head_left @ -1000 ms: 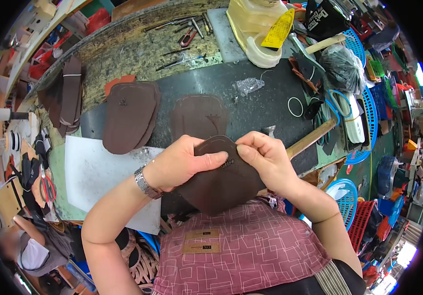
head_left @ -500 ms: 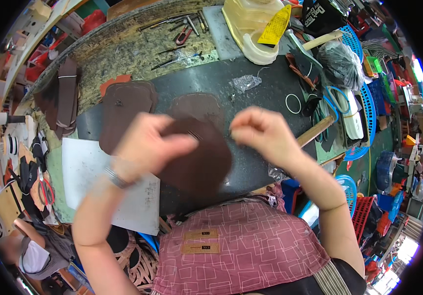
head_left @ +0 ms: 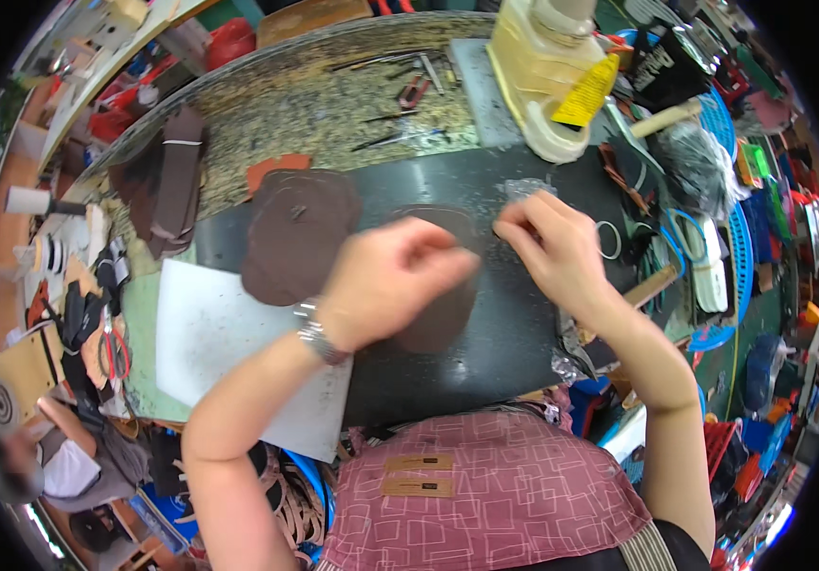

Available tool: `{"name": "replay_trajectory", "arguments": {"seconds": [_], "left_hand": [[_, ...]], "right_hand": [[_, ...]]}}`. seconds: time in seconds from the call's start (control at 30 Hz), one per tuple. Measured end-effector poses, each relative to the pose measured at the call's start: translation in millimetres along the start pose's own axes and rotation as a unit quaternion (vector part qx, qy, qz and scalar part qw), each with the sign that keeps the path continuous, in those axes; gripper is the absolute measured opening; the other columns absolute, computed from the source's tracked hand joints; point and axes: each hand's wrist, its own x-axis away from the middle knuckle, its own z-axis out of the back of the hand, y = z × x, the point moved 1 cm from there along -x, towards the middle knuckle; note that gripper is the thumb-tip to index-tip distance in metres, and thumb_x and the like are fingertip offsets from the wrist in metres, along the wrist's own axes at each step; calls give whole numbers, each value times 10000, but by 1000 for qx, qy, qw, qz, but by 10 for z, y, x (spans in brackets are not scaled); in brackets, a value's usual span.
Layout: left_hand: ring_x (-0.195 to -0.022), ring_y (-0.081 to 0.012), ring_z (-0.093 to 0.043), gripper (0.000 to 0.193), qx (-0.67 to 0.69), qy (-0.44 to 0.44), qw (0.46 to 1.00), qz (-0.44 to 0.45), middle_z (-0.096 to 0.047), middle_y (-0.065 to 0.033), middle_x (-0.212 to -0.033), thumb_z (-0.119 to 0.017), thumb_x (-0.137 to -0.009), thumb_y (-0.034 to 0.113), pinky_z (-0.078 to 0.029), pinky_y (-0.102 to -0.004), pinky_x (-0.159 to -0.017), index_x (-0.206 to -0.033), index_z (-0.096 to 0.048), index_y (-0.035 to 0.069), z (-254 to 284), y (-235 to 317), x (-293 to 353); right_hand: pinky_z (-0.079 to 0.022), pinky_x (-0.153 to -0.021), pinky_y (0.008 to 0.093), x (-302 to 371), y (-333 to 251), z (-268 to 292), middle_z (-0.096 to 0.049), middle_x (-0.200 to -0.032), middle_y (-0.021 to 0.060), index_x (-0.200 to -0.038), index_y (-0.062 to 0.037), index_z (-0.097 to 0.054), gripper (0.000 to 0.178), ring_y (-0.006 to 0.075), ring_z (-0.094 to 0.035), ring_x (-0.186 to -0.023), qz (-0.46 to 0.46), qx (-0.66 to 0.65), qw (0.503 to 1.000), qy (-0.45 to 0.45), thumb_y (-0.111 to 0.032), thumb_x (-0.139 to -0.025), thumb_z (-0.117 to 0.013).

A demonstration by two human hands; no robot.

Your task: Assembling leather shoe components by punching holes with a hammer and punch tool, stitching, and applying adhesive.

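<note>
A dark brown leather panel [head_left: 433, 328] with rounded corners lies on the black mat [head_left: 504, 352] in front of me. My left hand [head_left: 400, 281] is over its left side and covers part of it; its fingers are smeared by motion, so what they hold cannot be made out. To the right, my right hand [head_left: 557, 243] is raised above the mat with thumb and fingertips drawn together. Anything between them is too small to see. Left of the panel rests a stack of similar brown leather pieces [head_left: 295, 252].
A white sheet [head_left: 209, 343] lies left of the mat, below brown strips [head_left: 179, 181]. Behind are a red-handled cutter [head_left: 414, 92] and a cream machine [head_left: 533, 71]. A hammer [head_left: 666, 117] and blue basket [head_left: 740, 257] stand right. Another person [head_left: 71, 466] sits at lower left.
The head view has shifted, so the bench appears farther right. The dark piece that was raised under my left hand no longer shows apart from the panel on the mat.
</note>
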Motion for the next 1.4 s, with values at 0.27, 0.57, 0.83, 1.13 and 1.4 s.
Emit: {"name": "replay_trajectory", "arguments": {"seconds": [0.27, 0.57, 0.83, 1.13, 1.4], "left_hand": [[-570, -192, -609, 179, 93, -68, 986, -120, -613, -111, -677, -660, -824, 182, -464, -284, -530, -871, -621, 14, -301, 362, 271], [-521, -251, -561, 176, -102, -85, 959, -249, -575, -80, -626, -706, -767, 206, -437, -321, -458, -758, -624, 51, -196, 435, 459], [-508, -197, -545, 141, -144, -159, 921, -324, -515, -35, -609, -713, -746, 160, -423, -310, -436, -747, -599, 76, -132, 494, 625], [-567, -180, -591, 214, 174, -356, 901, -175, -593, -50, -729, -505, -932, 229, -455, -296, -500, -860, -585, 45, -154, 339, 664], [-526, -76, -517, 330, 441, -516, 732, 69, -570, -34, -677, -425, -985, 292, -413, -216, -469, -910, -564, 2, -391, 170, 775]], "right_hand": [[-496, -553, 283, 341, -560, 242, -604, -754, 89, -851, -21, -618, 160, 178, -622, -639, -15, -173, 985, 20, 26, -724, -703], [-485, -511, 291, 413, -674, 282, -618, -761, 89, -796, -25, -626, 142, 211, -608, -603, 110, -138, 984, -30, -7, -687, -715], [-456, -457, 274, 653, -688, 219, -592, -722, 74, -823, -22, -629, 195, 192, -571, -558, 137, -236, 962, -7, -13, -658, -732], [-460, -506, 283, 534, -696, 312, -583, -811, 41, -896, -72, -665, 284, 182, -577, -618, 151, -328, 928, -96, -128, -649, -794], [-443, -477, 272, 592, -742, 214, -567, -817, 17, -867, -88, -665, 242, 157, -576, -612, 209, -400, 877, -165, -152, -669, -790]]}}
